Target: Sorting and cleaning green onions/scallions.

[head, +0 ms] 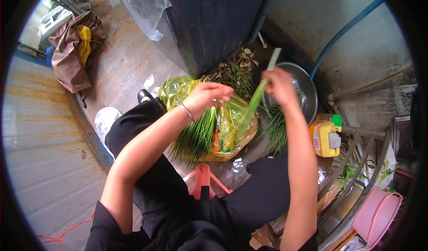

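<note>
My right hand (279,83) grips a green leafy stalk (257,98), blurred, its pale cut end pointing up and its leaves hanging down to the left. Over the yellow plastic bag (177,87) on the floor, my left hand (212,95) has its fingers extended and appears to hold nothing. Beneath it, a bunch of long thin greens (197,134), like chives, lies across the bag. An orange and a green handle (217,140), perhaps of scissors, show beside the bunch. A steel basin (311,93) stands right of my right hand. More greens (279,125) lie against its near side, partly behind my forearm.
A tall dark bin (217,23) stands ahead, with plant trimmings (242,70) at its foot. Right are a yellow jug (325,137), a blue hose (344,33), a metal rack (361,154) and a pink basket (371,214). A pink plastic stool (202,180) is between my legs.
</note>
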A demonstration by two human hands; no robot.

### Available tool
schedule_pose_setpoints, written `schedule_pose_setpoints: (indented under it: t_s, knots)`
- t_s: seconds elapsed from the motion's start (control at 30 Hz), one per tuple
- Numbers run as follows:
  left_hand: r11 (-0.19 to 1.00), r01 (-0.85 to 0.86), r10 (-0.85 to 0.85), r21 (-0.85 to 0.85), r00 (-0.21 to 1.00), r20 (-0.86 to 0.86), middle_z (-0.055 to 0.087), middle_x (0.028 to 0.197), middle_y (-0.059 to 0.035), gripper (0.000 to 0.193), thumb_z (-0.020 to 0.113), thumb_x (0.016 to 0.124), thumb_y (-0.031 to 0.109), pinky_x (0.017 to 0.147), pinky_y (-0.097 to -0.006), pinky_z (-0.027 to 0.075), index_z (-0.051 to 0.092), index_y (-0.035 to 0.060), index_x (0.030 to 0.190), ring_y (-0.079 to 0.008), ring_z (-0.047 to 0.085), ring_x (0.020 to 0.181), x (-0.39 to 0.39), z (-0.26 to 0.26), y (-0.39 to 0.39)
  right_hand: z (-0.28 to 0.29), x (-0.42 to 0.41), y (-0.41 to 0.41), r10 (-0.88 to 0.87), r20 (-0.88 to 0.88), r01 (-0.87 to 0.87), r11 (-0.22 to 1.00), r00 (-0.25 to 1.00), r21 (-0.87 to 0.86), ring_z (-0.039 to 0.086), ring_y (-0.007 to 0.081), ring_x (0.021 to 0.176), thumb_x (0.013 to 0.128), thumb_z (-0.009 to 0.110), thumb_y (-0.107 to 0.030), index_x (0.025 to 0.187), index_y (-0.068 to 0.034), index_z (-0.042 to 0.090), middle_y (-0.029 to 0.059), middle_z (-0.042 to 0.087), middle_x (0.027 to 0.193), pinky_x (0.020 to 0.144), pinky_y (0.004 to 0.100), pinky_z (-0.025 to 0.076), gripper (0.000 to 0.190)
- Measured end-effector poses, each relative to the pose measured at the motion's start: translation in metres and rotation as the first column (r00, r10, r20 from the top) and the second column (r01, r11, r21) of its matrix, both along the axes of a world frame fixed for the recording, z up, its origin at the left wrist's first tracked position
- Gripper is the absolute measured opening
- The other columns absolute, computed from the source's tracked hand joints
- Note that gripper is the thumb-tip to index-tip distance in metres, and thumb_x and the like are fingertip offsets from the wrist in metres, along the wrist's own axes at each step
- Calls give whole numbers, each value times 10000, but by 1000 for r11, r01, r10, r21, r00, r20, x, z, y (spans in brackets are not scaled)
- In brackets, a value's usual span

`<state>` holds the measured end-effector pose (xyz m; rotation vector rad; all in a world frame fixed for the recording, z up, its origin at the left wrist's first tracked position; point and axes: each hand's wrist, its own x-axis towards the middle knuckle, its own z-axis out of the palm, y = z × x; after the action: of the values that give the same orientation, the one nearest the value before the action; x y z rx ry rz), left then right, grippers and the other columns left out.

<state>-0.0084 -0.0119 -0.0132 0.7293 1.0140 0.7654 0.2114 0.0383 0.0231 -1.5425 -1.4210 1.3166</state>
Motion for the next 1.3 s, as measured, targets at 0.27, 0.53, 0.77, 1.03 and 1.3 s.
schedule_pose_setpoints:
  t_s: [0.27,0.53,0.77,1.03,1.3]
  knots:
    - [980,149,51,130,448,-893,620,907,-160,291,623,685,194,734,-319,477,628,59,943,-255,606,795,-36,-146,19,-56,135,5,-391,753,17,892,528,452,566,365,817,762,585,-294,1024,19,548,221,559,955,737,391,435,410]
    - [990,107,71,87,145,-987,578,884,-138,277,623,727,335,691,-396,475,575,83,833,-285,582,829,19,-214,-28,11,51,-34,26,558,-208,941,830,266,576,230,650,744,607,-174,1003,14,556,168,536,981,636,334,462,324]
    - [978,-1,209,209,51,-977,568,885,-122,234,648,637,245,727,-409,447,586,79,790,-281,541,844,34,-232,-31,2,40,-44,180,544,-304,941,820,147,586,232,649,747,613,-181,1006,0,558,152,539,988,642,339,465,321]
    - [938,-308,336,157,920,-203,611,794,-93,80,572,791,37,622,-269,498,530,-18,831,-168,605,680,18,-139,-26,-15,29,-42,321,407,-411,899,855,154,587,259,671,747,611,-186,934,23,587,162,586,830,641,337,462,282]
    - [946,45,-24,321,997,-68,622,770,-56,196,662,747,46,638,-209,456,544,-14,891,-96,589,698,36,-8,-22,-16,-19,-51,261,-40,-255,959,964,120,555,101,611,769,640,-211,810,32,612,75,608,677,571,247,440,248]
